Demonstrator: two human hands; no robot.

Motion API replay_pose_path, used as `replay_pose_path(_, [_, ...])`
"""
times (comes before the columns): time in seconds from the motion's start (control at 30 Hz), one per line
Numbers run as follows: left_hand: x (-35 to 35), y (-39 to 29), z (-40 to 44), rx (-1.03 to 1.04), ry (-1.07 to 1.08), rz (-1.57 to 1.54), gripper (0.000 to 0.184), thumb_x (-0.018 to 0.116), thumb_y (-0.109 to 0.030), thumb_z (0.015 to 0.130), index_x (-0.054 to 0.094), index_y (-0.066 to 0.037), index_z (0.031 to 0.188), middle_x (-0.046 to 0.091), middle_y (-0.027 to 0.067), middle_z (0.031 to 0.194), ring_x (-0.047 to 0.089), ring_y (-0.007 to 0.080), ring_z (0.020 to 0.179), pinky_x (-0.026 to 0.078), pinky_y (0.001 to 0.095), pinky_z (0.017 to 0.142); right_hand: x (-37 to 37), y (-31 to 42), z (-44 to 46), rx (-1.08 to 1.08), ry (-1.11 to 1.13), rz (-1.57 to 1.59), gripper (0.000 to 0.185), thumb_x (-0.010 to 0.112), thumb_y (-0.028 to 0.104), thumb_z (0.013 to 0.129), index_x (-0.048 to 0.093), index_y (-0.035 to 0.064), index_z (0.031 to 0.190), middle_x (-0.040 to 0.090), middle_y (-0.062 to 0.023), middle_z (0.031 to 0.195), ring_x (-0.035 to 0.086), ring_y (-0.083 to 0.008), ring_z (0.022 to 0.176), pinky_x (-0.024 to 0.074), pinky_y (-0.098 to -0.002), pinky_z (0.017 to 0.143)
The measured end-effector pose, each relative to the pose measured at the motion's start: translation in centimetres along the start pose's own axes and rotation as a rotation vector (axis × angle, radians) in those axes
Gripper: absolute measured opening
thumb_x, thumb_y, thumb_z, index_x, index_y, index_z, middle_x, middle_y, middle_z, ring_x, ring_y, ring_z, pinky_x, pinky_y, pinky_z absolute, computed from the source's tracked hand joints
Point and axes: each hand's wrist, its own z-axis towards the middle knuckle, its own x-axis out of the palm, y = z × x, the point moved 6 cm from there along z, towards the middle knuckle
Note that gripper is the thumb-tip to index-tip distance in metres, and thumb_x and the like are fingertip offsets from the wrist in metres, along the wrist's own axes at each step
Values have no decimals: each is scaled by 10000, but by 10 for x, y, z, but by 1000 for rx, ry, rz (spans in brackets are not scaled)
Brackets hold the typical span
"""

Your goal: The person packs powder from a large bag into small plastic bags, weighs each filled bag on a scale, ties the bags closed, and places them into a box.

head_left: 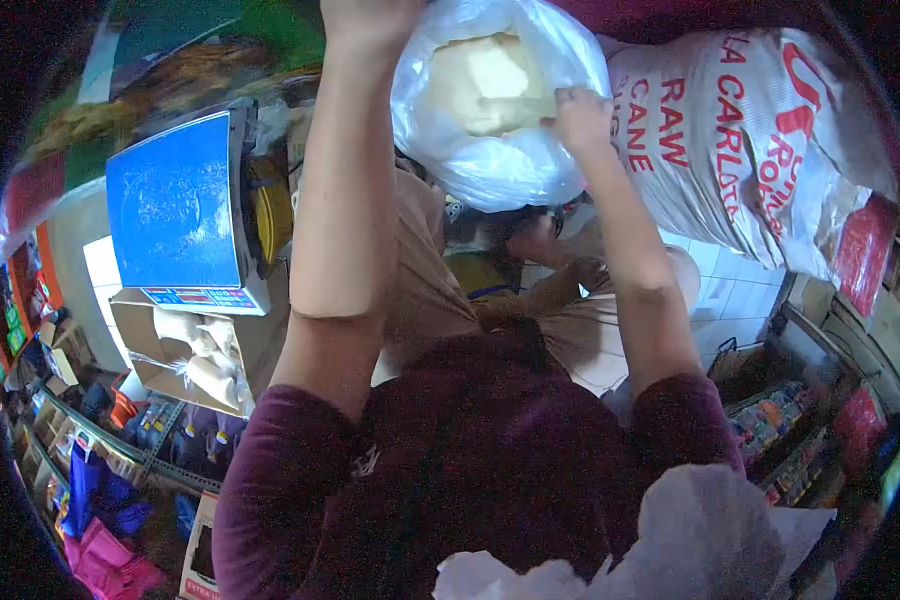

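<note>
Between my arms, at the top of the view, stands an open translucent plastic bag (470, 165) with a pale granular substance (485, 80) inside. My right hand (578, 115) is at the bag's right rim, its fingers bent over the edge; what they grip is too small to make out. Only part of my left hand (370, 15) shows at the top edge, left of the bag, with its fingers out of view. A large woven sack (710, 130) printed "RAW CANE" leans just right of the bag.
A blue-topped scale (175, 200) stands at the left, above a cardboard box (135, 345) holding filled clear bags (210, 370). Shelves with packaged goods (780, 420) are at the lower right, and more goods line the lower left. White paper or plastic (710, 530) shows at the bottom.
</note>
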Motion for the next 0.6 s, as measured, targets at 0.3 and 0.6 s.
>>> replay_pose_path(0.3, [-11,23,3,-147,16,-45,310,492,19,812,655,21,1076,613,117,1092,577,193,983,432,268,877,-40,25,11,-35,148,88,367,565,329,836,636,42,1053,606,-155,1091,580,-295,1035,429,-470,877])
replay_pose_path(0.6, [-2,19,-2,-242,69,-116,262,500,-2,826,657,38,1032,612,118,1062,581,185,977,438,262,858,28,8,47,323,226,455,517,556,412,835,556,-15,1127,603,-243,1111,611,-348,1015,488,-427,854])
